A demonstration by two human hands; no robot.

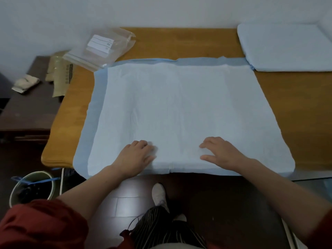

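risk: near edge of the pad (pixel 179 108) hung slightly over the table (pixel 296 114); a hard push looked likely to slide or bunch it
cause: thin sheet, nothing weighing down the far side
hands: left hand (pixel 138 155) and right hand (pixel 222 153) lay flat on the pad's near part, fingers straight, gripping nothing
look: white quilted middle, blue border, creased
place: spread over the table's middle
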